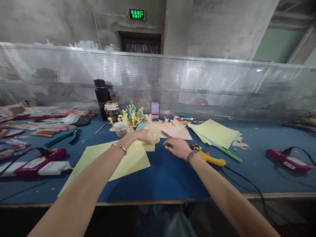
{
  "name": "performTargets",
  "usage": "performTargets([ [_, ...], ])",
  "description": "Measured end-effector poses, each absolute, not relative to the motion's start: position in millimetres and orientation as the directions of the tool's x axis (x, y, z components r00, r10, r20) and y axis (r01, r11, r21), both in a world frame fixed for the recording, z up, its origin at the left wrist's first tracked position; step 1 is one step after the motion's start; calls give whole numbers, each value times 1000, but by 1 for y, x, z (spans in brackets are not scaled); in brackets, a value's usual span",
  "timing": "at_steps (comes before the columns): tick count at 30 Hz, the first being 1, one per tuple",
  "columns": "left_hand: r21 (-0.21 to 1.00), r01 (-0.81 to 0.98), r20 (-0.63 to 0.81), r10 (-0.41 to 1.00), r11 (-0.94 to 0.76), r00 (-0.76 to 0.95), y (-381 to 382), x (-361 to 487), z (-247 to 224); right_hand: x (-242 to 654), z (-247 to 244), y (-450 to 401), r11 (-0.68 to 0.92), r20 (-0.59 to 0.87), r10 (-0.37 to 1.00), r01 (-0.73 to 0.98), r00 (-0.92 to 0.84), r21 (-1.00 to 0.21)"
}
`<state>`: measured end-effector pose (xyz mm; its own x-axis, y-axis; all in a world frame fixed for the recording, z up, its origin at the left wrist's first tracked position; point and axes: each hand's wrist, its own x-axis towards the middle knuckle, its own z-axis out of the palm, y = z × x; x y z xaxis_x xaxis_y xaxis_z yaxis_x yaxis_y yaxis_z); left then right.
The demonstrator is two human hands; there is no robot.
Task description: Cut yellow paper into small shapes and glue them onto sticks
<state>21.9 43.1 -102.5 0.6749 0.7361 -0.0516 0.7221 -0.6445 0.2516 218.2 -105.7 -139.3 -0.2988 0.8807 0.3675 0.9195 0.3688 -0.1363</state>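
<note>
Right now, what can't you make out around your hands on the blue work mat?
Head view:
Pale yellow paper scrap: partly hidden by the left hand.
Thin steel scissors: too small to see the handles.
Upright phone screen: display too blurred to read.
Pink tools at the left edge: cut off by the frame.

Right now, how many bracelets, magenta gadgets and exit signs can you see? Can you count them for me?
Bracelets: 2 (a bangle and a beaded one)
Magenta gadgets: 2 (one at the left of the table, one at the right)
Exit signs: 1
Total: 5
</note>
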Motion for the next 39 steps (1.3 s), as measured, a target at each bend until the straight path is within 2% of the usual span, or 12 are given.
performTargets([
  [4, 340, 705, 34, 758, -622, 652, 51, 26, -102, 218, -139, -106, 366, 368, 881, 921, -296, -135],
  [10, 503, 559, 307, 741, -659, 597, 54, 25, -96, 219, -141, -105, 372, 374, 878, 917, -299, -142],
  [15, 625, 402, 582, 743, -669, 332, 47, 18, -63, 219, -141, -104, 373, 381, 875, 917, -297, -143],
  [18, 711, 283, 642, 758, -644, 114, 37, 10, -49, 218, -140, -105, 380, 387, 871, 914, -302, -143],
  [21, 802, 121, 591, 806, -584, -30, 25, 7, -54, 214, -140, -106, 385, 395, 866, 912, -306, -138],
  [24, 881, -46, 466, 880, -471, -88, 15, 9, -76, 210, -141, -105, 395, 426, 849, 911, -313, -118],
  [30, 913, -285, 296, 955, -290, -23, 7, 11, -114, 208, -146, -101, 404, 410, 846, 911, -340, -77],
  [35, 911, -371, 228, 969, -179, 93, 6, 7, -121, 211, -147, -101, 400, 422, 845, 912, -329, -91],
  [39, 906, -402, 182, 979, -130, 94, 8, 8, -122, 214, -146, -103, 376, 427, 853, 921, -300, -102],
])
